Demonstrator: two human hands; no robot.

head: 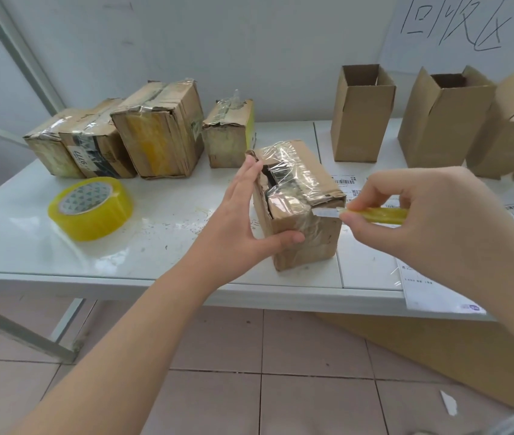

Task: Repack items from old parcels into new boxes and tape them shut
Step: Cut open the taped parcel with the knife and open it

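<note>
Bracing the worn, tape-wrapped brown cardboard parcel [299, 189] near the front of the white table [171, 227] with my left hand [237, 227], fingers straight along its side, I pinch a yellow-handled utility knife [378, 215] in my right hand [431, 221], its blade touching the parcel's upper right edge.

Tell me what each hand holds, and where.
Right hand pinches the yellow utility knife by its handle, blade at the taped parcel. Left hand braces its left side, fingers straight.
</note>
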